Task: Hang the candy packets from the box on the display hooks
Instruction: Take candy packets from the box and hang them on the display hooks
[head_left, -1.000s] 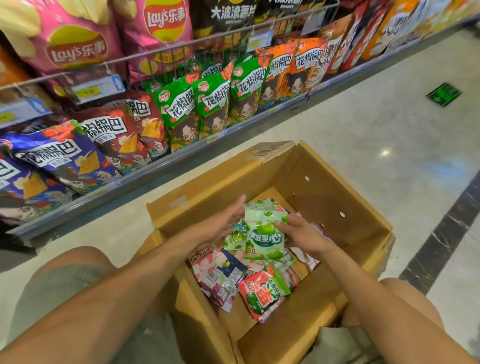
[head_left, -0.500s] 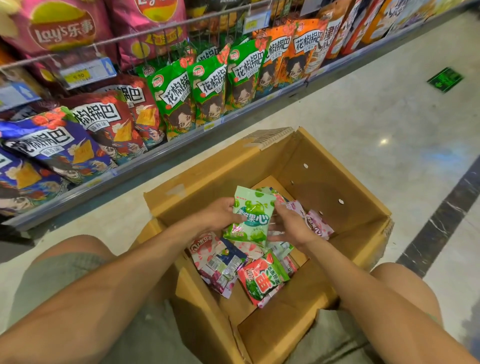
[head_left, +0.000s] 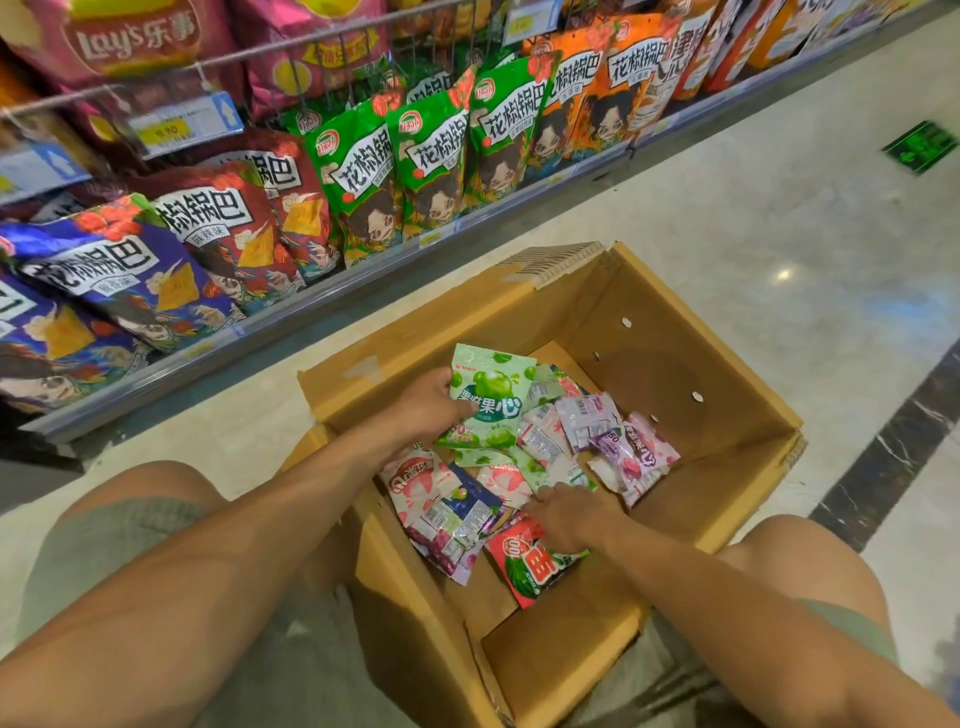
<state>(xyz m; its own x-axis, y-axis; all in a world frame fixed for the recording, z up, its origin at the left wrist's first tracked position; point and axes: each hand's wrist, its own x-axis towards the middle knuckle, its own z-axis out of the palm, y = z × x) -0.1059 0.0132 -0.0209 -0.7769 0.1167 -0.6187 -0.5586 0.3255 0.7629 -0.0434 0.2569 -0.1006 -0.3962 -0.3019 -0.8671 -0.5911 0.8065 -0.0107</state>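
Note:
An open cardboard box (head_left: 675, 364) stands on the floor between my knees. My left hand (head_left: 431, 405) grips a green apple candy packet (head_left: 491, 400) by its left edge, held above the pile. My right hand (head_left: 566, 514) reaches down into the loose packets, its fingers on a pale green packet (head_left: 524, 465) in the heap; whether it grips one I cannot tell. A red watermelon packet (head_left: 535, 566) lies just below that hand. Pink and purple packets (head_left: 634, 452) lie at the right of the pile, and a pink-and-blue packet (head_left: 441, 509) at the left.
A shop shelf (head_left: 332, 291) runs across the back, packed with large green, red, blue and orange snack bags (head_left: 431, 156). Wire racks with price tags (head_left: 182, 124) hang above. Pale tiled floor (head_left: 779, 208) spreads to the right, with a dark strip (head_left: 893, 441) beside the box.
My right hand has let go of the green packet and dropped lower into the pile. My left hand now holds the green packet alone, slightly higher and to the left.

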